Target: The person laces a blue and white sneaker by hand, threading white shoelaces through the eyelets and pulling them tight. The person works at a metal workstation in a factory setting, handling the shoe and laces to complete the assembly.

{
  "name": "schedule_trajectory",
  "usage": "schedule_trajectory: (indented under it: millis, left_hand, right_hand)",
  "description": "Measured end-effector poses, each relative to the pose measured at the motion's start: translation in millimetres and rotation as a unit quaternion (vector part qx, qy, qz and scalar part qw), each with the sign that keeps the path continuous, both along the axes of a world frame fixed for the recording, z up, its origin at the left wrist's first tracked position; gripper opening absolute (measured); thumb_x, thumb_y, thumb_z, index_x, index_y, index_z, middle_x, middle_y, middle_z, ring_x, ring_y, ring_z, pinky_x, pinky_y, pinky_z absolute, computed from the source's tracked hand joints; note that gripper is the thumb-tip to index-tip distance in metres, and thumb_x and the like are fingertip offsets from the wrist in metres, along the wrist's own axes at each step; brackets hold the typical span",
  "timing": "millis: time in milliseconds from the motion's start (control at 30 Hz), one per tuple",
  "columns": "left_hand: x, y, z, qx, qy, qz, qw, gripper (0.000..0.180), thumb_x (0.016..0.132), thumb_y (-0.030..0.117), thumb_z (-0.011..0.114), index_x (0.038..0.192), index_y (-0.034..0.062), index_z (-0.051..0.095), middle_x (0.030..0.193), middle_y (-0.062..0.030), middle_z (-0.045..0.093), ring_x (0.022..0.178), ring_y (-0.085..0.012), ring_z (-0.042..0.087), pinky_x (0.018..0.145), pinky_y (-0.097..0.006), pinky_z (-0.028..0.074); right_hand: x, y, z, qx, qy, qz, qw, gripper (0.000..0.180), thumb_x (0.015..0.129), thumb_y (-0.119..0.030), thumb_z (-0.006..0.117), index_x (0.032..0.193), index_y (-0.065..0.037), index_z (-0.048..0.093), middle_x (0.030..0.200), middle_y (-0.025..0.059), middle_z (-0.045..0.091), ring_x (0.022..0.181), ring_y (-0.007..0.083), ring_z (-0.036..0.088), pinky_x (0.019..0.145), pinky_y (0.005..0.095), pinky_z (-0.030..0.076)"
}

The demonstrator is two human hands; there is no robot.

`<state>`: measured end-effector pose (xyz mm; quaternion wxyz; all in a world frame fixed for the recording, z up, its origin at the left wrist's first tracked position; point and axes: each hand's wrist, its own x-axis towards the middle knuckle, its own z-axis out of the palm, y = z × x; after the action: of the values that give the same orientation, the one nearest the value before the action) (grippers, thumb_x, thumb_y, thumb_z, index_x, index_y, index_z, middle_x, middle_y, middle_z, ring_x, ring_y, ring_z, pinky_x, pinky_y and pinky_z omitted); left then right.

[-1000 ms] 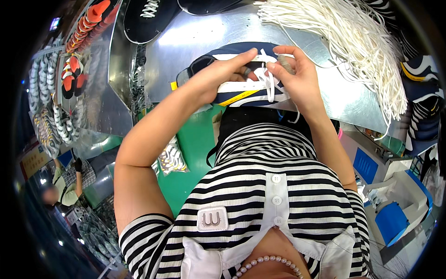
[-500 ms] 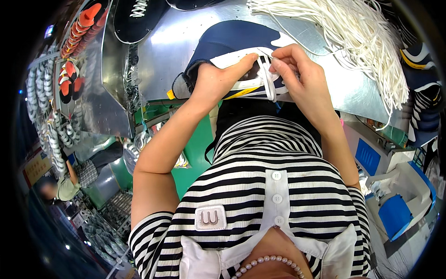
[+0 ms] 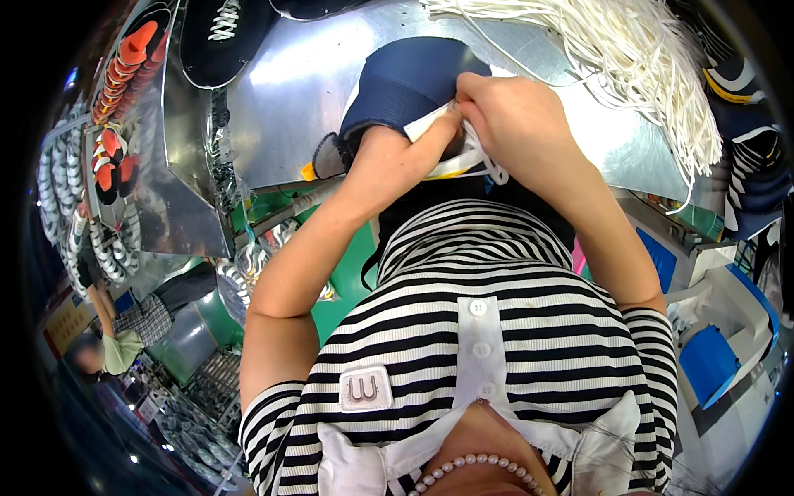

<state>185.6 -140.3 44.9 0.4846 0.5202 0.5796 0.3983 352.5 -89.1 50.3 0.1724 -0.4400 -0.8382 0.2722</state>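
Note:
A navy shoe upper (image 3: 405, 83) with white and yellow trim lies tilted near the front edge of the metal table. My left hand (image 3: 393, 161) grips it, its fingers inside the opening and its thumb pressed on the white eyelet strip. My right hand (image 3: 525, 120) is closed in a pinch at the same strip, close to my left thumb. White shoelace (image 3: 496, 172) runs from beneath the right fingers and hangs in a loop by the upper's near side. The right fingertips and the lace end are partly hidden.
A heap of white laces (image 3: 628, 66) covers the table's far right. Black laced shoes (image 3: 223, 41) lie at the far left. More uppers (image 3: 753, 165) are stacked at the right, above a white-and-blue machine (image 3: 711, 360). A person (image 3: 112, 347) is at the distant left.
My right hand has turned and moved up and left over the eyelet strip, now close to my left thumb. The upper has tilted, and the lace loops are more hidden.

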Motion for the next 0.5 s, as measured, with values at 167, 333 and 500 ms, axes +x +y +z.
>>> schedule_trajectory:
  millis: [167, 333, 500]
  left_hand:
    - [-21, 18, 5, -0.156, -0.037, -0.085, 0.983, 0.026, 0.095, 0.024, 0.056, 0.086, 0.0032, 0.068, 0.066, 0.0032, 0.055, 0.059, -0.0043, 0.045, 0.057, -0.021, 0.034]
    - [-28, 27, 8, -0.202, -0.043, -0.086, 0.975, 0.02, 0.091, 0.021, 0.064, 0.094, 0.0018, 0.068, 0.078, -0.0004, 0.062, 0.074, -0.0072, 0.055, 0.068, -0.023, 0.043]
    - [-12, 25, 7, -0.097, 0.013, -0.025, 0.995, 0.031, 0.082, 0.013, 0.078, 0.109, 0.0009, 0.068, 0.103, -0.0051, 0.069, 0.091, -0.0119, 0.063, 0.084, -0.026, 0.049]
  right_hand:
    - [11, 9, 5, -0.043, -0.001, 0.002, 0.999, 0.012, 0.089, -0.013, 0.06, 0.095, -0.004, 0.064, 0.074, 0.0114, 0.068, 0.069, 0.032, 0.065, 0.062, 0.0428, 0.049]
    - [21, 11, -10, -0.101, 0.276, -0.135, 0.946, 0.018, 0.094, -0.016, 0.059, 0.105, -0.003, 0.063, 0.077, 0.0114, 0.068, 0.072, 0.0254, 0.068, 0.067, 0.0333, 0.051]
    - [0, 0, -34, -0.018, 0.26, -0.144, 0.955, 0.017, 0.096, -0.016, 0.059, 0.108, -0.005, 0.061, 0.084, 0.0126, 0.069, 0.075, 0.0263, 0.069, 0.068, 0.0347, 0.052]
